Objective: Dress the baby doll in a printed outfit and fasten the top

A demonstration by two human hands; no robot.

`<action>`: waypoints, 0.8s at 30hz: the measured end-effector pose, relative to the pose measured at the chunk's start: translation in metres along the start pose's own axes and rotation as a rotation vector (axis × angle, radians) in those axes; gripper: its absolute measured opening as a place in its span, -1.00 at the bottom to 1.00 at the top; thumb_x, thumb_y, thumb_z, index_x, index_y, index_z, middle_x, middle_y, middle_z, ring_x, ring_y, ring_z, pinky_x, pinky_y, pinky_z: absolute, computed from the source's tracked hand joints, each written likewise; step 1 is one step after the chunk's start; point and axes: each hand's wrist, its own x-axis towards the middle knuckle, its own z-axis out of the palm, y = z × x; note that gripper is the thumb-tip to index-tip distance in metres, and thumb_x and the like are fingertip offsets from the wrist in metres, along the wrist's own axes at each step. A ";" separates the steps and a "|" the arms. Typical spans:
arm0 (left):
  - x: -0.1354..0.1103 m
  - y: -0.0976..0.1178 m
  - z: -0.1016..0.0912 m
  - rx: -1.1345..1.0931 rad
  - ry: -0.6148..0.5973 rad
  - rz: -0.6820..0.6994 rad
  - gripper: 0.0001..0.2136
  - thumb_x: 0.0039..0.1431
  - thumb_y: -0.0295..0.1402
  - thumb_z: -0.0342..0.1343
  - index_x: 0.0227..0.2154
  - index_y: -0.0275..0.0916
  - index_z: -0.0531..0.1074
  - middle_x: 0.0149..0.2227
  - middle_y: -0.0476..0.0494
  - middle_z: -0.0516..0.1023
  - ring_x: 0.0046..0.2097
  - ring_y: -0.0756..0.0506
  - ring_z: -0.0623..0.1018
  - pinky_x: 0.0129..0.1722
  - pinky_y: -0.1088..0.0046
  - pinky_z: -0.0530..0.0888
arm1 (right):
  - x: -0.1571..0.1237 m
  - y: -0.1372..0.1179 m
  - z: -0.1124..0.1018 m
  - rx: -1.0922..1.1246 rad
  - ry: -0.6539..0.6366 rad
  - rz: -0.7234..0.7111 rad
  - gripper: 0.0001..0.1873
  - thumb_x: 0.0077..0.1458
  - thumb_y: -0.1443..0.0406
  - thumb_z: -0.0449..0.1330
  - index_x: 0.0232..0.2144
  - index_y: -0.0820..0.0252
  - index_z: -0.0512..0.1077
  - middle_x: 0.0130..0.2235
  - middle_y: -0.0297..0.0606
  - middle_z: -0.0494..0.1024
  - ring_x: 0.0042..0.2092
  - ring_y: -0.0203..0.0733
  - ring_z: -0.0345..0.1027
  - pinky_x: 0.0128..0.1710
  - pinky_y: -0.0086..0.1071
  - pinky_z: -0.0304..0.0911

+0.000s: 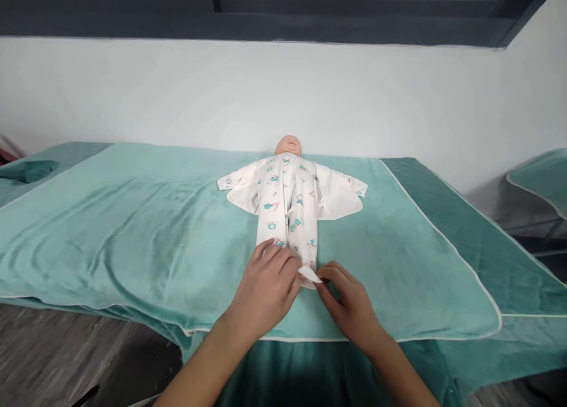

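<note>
A baby doll [288, 144] lies on its back, its head toward the wall. White printed baby clothes [273, 209] cover its body and legs, the sleeves spread out sideways and the side flaps lying open on the blanket. My right hand [348, 298] pinches the white edge of the leg cuff on the right between thumb and fingers. Curled over the lower end of the legs, my left hand [270, 283] has its fingertips on the cloth by the same cuff. The doll's feet are hidden by the clothes and my hands.
A light green blanket [425, 283] with white piping lies over the bed, and a darker green cover [469, 241] shows at the right. Behind stands a white wall [283, 94] below a dark window frame [354, 20]. Folded green fabric [543, 176] sits at the right edge.
</note>
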 end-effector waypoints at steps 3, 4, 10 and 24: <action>-0.008 0.003 -0.003 -0.045 -0.003 0.034 -0.83 0.23 -0.54 0.03 -0.19 -0.19 0.43 -0.25 -0.04 0.53 -0.16 -0.10 0.46 0.14 0.15 0.34 | -0.005 -0.002 -0.011 -0.042 -0.103 0.009 -0.93 0.32 0.34 0.10 -0.25 0.09 0.37 -0.27 -0.29 0.46 -0.25 -0.23 0.35 -0.28 -0.38 0.23; -0.009 0.003 -0.003 -0.093 0.004 0.029 -0.83 0.23 -0.54 0.05 -0.18 -0.18 0.43 -0.25 -0.04 0.53 -0.16 -0.10 0.46 0.11 0.16 0.35 | -0.004 -0.002 -0.016 -0.051 -0.143 0.017 -0.93 0.32 0.31 0.11 -0.27 0.09 0.37 -0.28 -0.29 0.46 -0.25 -0.22 0.35 -0.28 -0.37 0.23; 0.005 -0.034 0.003 -0.399 0.194 -0.160 -0.88 0.30 -0.48 0.03 -0.21 -0.18 0.45 -0.23 -0.07 0.56 -0.13 -0.07 0.50 -0.08 0.34 0.43 | 0.028 0.010 -0.032 0.045 -0.063 0.116 -0.77 0.33 0.19 0.09 -0.37 0.12 0.39 -0.35 -0.31 0.45 -0.30 -0.23 0.33 -0.26 -0.35 0.23; 0.207 -0.196 0.049 -0.533 0.205 -0.628 -0.73 0.25 -0.24 0.04 -0.11 -0.26 0.49 -0.01 -0.21 0.55 0.03 -0.19 0.50 0.11 0.24 0.36 | 0.297 0.114 -0.006 0.155 0.271 0.157 -0.79 0.09 0.14 0.21 -0.31 0.15 0.45 -0.16 -0.22 0.56 -0.09 -0.11 0.40 0.05 -0.16 0.27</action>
